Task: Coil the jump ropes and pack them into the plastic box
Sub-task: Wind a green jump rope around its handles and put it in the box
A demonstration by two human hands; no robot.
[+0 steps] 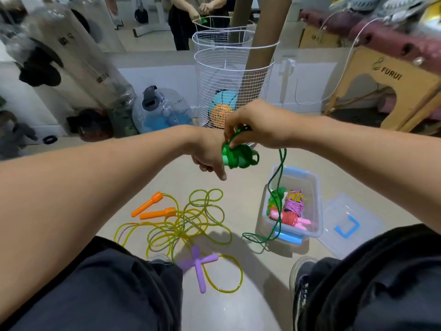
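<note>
My left hand grips the green handles of a green jump rope, held up at chest height. My right hand pinches a loop of the green cord above the handles; the loose cord hangs down across the clear plastic box to the floor. Inside the box lie coiled ropes: a purple bundle, a green one and pink handles. On the floor to the left sprawl two tangled yellow ropes, one with orange handles, one with purple handles.
The box's clear lid with a blue handle lies on the floor right of the box. A white wire basket holding balls and a cardboard tube stands behind. A grey ball sits under my knees. My shoe is near the box.
</note>
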